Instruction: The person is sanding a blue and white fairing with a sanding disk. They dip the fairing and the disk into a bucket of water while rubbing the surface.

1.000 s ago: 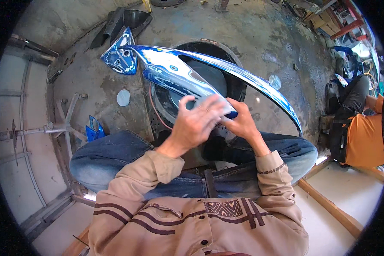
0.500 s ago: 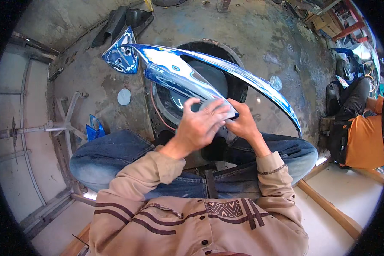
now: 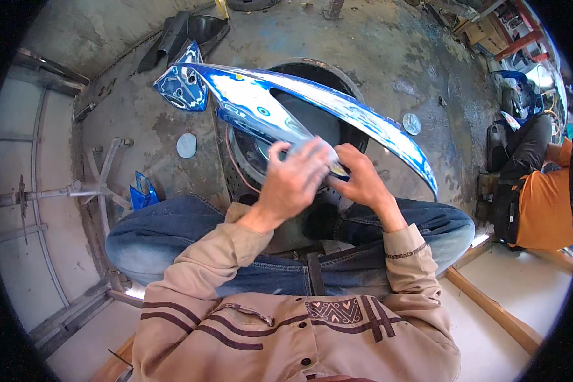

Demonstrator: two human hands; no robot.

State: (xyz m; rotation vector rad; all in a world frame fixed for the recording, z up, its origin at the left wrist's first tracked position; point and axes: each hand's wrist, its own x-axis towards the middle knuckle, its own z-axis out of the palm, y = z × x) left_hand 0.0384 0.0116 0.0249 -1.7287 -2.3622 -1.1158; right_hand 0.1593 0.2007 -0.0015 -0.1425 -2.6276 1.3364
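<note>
A long, glossy blue-and-white vehicle body panel (image 3: 245, 105) with a forked shape lies across a black round tub (image 3: 356, 95). My right hand (image 3: 363, 179) grips the narrow near end of the panel, fingers wrapped round its edge. With its fingers bent over a pale grey round sanding disc (image 3: 330, 154), my left hand (image 3: 291, 183) presses down on the panel just beside the right one. Most of that disc is hidden under the blurred fingers. Grey liquid shows inside the tub below.
Similar round discs lie on the floor, one grey disc (image 3: 186, 145) left and another disc (image 3: 411, 123) right. A smaller blue panel (image 3: 183, 89) and a blue piece (image 3: 144, 192) lie left. A metal stand (image 3: 102, 184) is nearby. Someone in orange (image 3: 544, 210) sits right.
My left hand has slid the disc slightly up and left along the panel. The panel's near end has shifted and tilted, and its long arm's tip has moved left.
</note>
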